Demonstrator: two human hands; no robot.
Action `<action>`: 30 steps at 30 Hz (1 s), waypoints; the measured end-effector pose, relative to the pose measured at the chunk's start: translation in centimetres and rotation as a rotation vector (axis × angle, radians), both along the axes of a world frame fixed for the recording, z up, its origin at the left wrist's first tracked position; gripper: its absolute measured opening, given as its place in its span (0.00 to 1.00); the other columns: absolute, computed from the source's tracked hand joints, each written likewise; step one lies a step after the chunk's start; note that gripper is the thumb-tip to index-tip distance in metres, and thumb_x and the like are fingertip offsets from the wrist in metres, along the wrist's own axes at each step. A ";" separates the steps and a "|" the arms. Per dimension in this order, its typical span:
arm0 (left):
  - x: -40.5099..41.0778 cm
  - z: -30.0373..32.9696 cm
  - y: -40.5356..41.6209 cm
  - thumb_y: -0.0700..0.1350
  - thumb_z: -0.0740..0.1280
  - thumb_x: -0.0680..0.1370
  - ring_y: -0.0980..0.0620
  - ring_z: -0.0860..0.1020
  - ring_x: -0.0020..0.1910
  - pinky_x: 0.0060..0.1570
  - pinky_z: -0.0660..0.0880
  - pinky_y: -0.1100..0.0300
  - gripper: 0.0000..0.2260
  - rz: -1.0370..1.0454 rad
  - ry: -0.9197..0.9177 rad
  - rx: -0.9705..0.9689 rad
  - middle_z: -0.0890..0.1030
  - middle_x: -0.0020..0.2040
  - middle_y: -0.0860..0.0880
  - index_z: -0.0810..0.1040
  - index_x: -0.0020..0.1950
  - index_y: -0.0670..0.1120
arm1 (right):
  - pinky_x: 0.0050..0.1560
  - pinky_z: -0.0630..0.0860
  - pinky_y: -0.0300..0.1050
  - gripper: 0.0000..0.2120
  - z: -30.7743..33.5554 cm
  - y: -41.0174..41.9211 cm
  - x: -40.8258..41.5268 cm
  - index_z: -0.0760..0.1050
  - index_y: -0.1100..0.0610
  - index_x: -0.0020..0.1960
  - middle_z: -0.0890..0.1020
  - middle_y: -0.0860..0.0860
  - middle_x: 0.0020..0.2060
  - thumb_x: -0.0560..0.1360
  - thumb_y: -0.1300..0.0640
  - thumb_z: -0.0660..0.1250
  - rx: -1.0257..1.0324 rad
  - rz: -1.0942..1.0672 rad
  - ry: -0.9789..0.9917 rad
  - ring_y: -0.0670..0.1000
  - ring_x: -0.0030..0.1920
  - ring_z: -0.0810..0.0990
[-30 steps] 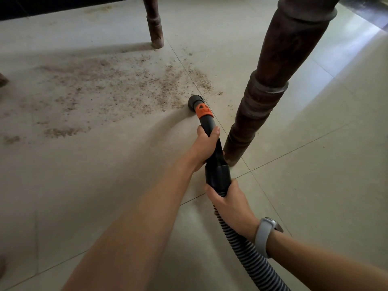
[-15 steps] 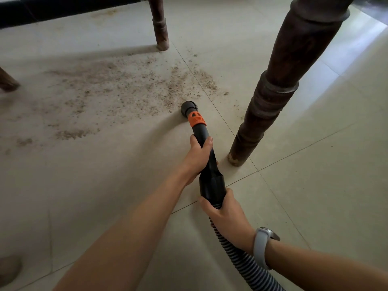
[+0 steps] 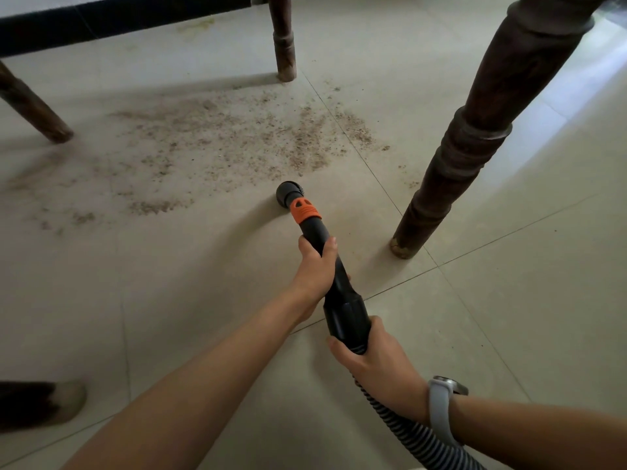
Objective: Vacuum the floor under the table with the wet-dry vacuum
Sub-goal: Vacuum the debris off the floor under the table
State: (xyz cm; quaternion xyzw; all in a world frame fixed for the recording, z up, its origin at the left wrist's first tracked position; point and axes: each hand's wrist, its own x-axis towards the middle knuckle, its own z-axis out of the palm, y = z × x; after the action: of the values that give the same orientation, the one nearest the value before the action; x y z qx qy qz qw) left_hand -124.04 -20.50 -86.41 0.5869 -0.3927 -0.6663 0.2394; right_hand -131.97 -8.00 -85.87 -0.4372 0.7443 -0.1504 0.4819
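Note:
A black vacuum wand [image 3: 342, 300] with an orange collar [image 3: 305, 209] points away from me over pale floor tiles. Its round nozzle [image 3: 288, 193] sits low at the near edge of a wide patch of brown crumbs and dust [image 3: 237, 144]. My left hand [image 3: 315, 266] grips the wand's narrow part just behind the collar. My right hand [image 3: 376, 361], with a grey watch on the wrist, grips the thick rear cuff where the ribbed hose [image 3: 417, 435] joins.
A thick turned wooden table leg [image 3: 451, 171] stands just right of the nozzle. Thinner dark legs stand at the back [image 3: 283, 45] and at the far left [image 3: 32, 106]. Another leg's foot [image 3: 40, 403] lies at the lower left. A dark skirting [image 3: 101, 18] runs along the back wall.
The wand and both hands have drawn back toward me and a little left; the nozzle has left the crumbs. The view has tilted up, showing more of the legs and skirting.

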 end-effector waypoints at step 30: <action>21.4 -0.6 -1.5 0.55 0.56 0.81 0.37 0.75 0.61 0.61 0.73 0.43 0.29 0.722 -0.043 0.053 0.71 0.67 0.39 0.48 0.76 0.47 | 0.47 0.77 0.46 0.24 1.0 -8.0 15.4 0.67 0.57 0.59 0.78 0.51 0.49 0.73 0.41 0.67 -0.108 0.661 0.035 0.52 0.47 0.79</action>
State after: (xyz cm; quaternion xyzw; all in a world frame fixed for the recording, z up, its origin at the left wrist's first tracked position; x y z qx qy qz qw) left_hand -102.61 -22.03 -86.98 0.7075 -0.1476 -0.5366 0.4356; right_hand -116.57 -15.96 -84.83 -0.6826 0.5613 -0.0175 0.4677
